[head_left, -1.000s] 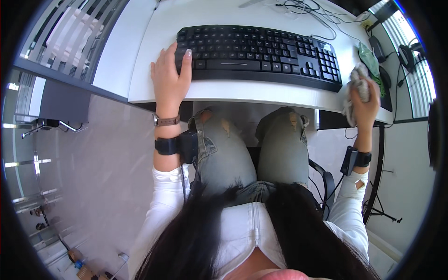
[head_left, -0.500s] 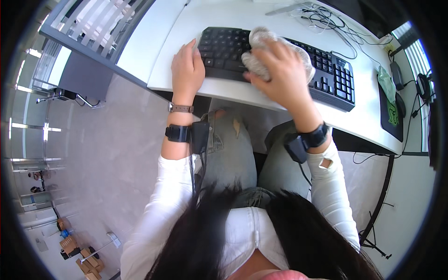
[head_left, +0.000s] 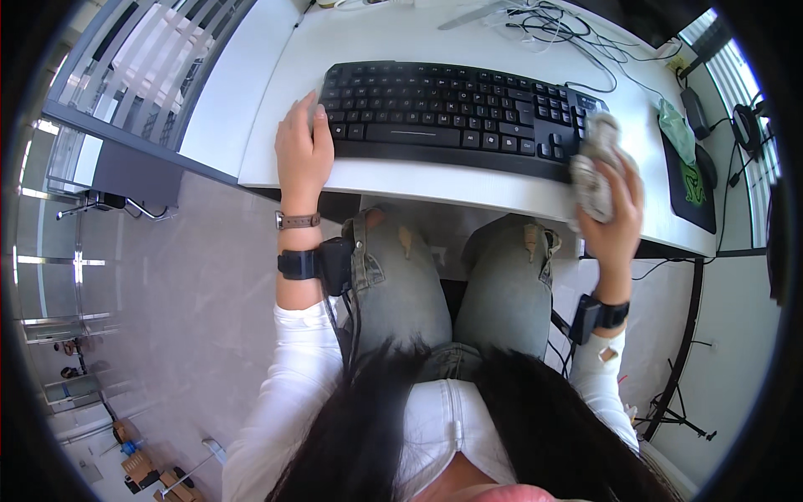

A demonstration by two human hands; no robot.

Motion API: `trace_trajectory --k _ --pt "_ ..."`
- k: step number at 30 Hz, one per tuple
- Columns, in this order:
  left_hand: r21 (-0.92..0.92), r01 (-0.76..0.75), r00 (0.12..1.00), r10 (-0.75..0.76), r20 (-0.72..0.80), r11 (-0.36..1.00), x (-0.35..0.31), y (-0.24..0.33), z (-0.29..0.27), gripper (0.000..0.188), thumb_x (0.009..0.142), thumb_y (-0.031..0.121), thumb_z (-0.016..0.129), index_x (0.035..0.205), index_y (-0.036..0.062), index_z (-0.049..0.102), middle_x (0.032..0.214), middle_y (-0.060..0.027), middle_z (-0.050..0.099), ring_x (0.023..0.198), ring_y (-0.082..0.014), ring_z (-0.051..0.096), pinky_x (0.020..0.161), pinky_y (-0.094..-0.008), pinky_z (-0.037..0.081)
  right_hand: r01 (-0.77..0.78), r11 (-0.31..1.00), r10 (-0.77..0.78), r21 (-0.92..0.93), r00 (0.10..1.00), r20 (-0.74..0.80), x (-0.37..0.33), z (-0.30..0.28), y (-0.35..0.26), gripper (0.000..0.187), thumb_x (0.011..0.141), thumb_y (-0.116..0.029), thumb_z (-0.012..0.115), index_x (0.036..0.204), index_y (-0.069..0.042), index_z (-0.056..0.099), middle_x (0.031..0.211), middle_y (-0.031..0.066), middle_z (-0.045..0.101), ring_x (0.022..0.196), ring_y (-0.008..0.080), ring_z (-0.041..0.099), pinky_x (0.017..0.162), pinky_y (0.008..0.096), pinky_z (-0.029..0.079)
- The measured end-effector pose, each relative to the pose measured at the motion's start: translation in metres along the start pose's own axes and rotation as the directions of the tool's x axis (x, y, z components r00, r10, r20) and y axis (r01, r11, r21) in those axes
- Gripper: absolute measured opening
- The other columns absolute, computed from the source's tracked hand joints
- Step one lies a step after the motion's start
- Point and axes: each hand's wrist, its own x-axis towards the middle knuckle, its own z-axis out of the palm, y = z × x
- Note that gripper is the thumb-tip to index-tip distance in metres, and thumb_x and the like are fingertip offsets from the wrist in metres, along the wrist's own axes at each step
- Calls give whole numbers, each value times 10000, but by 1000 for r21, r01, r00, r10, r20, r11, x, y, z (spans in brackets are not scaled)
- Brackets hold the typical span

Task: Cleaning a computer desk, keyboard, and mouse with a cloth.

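Observation:
A black keyboard (head_left: 418,105) lies near the front edge of a white desk (head_left: 376,171). At its left end rests my left hand (head_left: 303,151), fingers stretched out and the thumb side against the keyboard's edge; nothing is held in it. My right hand (head_left: 617,205) grips a greyish-white cloth (head_left: 595,167) at the keyboard's right end. The cloth is bunched, slightly blurred, and covers part of the number keys. The fingers lie over the cloth, with the palm side hidden.
Tangled cables (head_left: 556,29) and a monitor's dark edge (head_left: 631,17) are at the back right. A black mouse pad (head_left: 690,188) with a green mark lies right of my right hand, with a pale green cloth (head_left: 676,130) and a dark mouse (head_left: 707,167) beside it.
My right hand has swept the cloth from the left-middle keys to the keyboard's right end. My left hand stays at the left end; the view has shifted slightly.

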Motion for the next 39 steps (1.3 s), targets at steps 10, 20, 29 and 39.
trace_trajectory --k 10,20,29,39 --pt "-29 18 999 -17 30 999 0 4 -2 382 988 286 471 1244 16 555 1208 -212 597 1113 -384 548 957 -442 425 -242 929 198 -281 964 -176 -37 -31 68 399 790 -257 701 1156 -110 642 1208 174 604 1131 363 562 959 449 418" --pt "-36 67 994 -63 86 997 2 8 -7 495 1009 410 399 1279 20 541 1281 -200 564 1213 -364 504 1034 -416 376 -209 891 117 -404 964 -240 -7 -6 65 216 857 -282 646 1023 -165 720 1196 83 624 1122 304 571 962 421 413" --pt "-43 56 993 -51 103 998 2 7 -5 491 1014 395 382 1281 15 541 1284 -202 563 1214 -365 503 1037 -415 374 -103 992 68 -78 930 -361 22 -3 65 116 810 -81 672 924 -59 682 974 106 635 909 326 604 791 386 464" --pt "-27 74 993 -71 99 997 2 9 -5 471 1014 374 395 1283 18 546 1278 -200 570 1205 -356 517 1027 -405 387 -35 999 31 -35 994 -101 17 -5 54 180 751 -74 649 924 -77 696 895 88 585 886 298 564 810 396 440"
